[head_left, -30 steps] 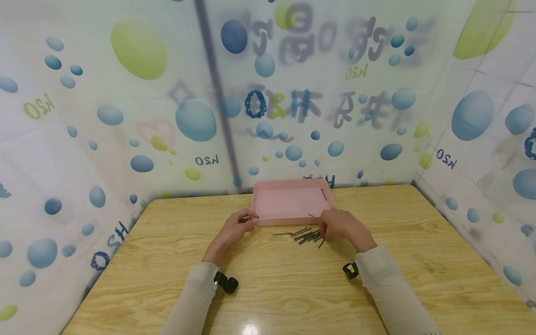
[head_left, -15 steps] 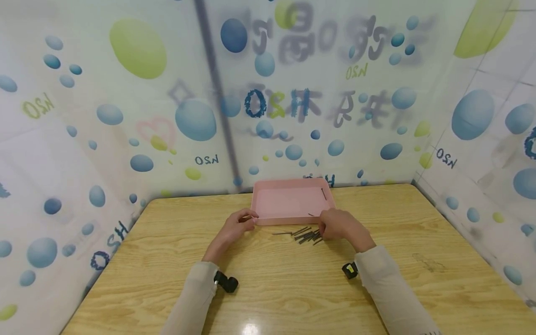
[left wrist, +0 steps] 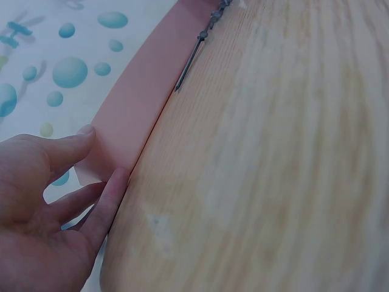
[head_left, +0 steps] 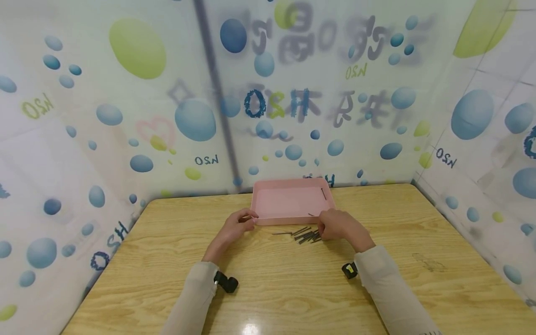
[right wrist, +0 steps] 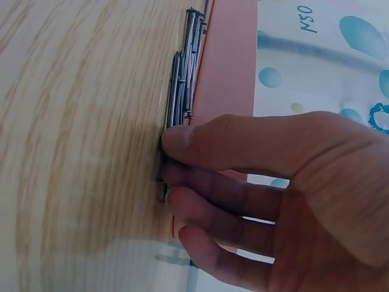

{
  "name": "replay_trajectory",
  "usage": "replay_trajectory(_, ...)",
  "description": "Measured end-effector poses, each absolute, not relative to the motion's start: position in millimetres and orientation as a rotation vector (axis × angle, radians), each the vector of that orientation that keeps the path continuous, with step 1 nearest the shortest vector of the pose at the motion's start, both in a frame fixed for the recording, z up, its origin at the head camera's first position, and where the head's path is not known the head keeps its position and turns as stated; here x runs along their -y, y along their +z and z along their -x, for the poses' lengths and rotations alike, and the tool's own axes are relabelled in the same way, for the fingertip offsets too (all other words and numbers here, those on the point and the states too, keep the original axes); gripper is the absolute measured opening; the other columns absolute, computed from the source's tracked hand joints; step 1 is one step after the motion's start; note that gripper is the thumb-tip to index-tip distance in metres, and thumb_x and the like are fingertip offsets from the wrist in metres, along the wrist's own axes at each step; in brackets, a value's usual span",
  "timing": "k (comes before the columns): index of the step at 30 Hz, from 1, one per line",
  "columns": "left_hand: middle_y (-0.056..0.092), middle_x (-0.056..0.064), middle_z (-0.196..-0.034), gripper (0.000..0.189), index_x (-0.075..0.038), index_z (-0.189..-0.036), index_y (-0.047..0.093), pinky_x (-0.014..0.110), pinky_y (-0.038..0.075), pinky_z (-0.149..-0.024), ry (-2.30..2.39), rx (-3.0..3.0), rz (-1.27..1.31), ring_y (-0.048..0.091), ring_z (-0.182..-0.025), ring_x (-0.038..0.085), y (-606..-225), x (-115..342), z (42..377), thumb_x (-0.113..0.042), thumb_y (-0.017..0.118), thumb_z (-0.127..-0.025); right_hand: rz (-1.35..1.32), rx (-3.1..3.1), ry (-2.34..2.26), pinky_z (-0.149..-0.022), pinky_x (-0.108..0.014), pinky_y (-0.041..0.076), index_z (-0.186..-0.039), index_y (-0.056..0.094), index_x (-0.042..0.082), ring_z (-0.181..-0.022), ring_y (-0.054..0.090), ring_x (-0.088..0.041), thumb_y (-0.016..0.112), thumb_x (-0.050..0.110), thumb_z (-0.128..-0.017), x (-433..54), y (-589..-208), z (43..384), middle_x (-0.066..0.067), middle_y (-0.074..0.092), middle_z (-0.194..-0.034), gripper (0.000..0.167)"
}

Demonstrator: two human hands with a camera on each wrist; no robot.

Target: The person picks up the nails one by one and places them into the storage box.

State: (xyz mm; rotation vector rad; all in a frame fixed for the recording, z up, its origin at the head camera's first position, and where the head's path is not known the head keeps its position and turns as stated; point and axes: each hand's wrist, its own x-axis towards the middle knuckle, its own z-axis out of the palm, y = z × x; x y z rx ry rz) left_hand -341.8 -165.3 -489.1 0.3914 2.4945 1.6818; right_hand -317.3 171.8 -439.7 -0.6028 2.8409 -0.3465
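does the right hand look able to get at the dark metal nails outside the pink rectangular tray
Probably yes: the right hand has fingertips at the dark metal nails, with the pink rectangular tray beyond, not between.

Nails [head_left: 307, 236]: rm nr side, tray [head_left: 284, 221] blks far.

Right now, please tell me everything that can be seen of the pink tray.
The pink tray is shallow and rectangular, with rounded corners; it looks plastic. It sits flat on the far side of the wood-grain table. Two dark nails show inside, toward its right. The left hand touches its near-left corner; whether the right hand does is unclear.
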Motion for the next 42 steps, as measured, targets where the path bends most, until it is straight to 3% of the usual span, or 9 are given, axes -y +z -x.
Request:
replay_trajectory(9,0.065,0.017,-0.129,0.019,-0.004,-0.119,0.066,0.043,0.058,-0.1,1.667,-2.486,-0.376,0.068,-0.118,0.033,-489.2,165.7,341.5,-0.015,0.063,-0.104,0.584,-2.858,-0.339,-0.058,-0.029,0.039,-0.067,0.065,0.016,-0.063,0.052,-0.015,0.073,0.001,-0.085,-171.2,-439.6,316.8,0.003,0.054,-0.065,0.025)
replay_trajectory(24,0.065,0.019,-0.127,0.02,-0.003,-0.12,0.066,0.043,0.058,-0.1,1.683,-2.47,-0.395,0.068,-0.117,0.033,-488.5,165.6,340.8,-0.014,0.063,-0.103,0.641,-2.874,-0.299,-0.051,-0.028,0.03,-0.059,0.057,0.016,-0.055,0.04,-0.012,0.067,-0.001,-0.084,-170.5,-439.9,315.3,0.005,0.042,-0.058,0.032)
replay_trajectory(42,0.066,0.018,-0.126,0.019,-0.002,-0.118,0.066,0.042,0.059,-0.098,1.687,-2.476,-0.4,0.069,-0.114,0.031,-488.0,165.9,340.6,-0.013,0.064,-0.103,0.617,-2.854,-0.265,-0.056,-0.029,0.04,-0.069,0.065,0.018,-0.062,0.051,-0.014,0.074,0.004,-0.084,-167.5,-435.3,312.2,0.004,0.056,-0.067,0.022)
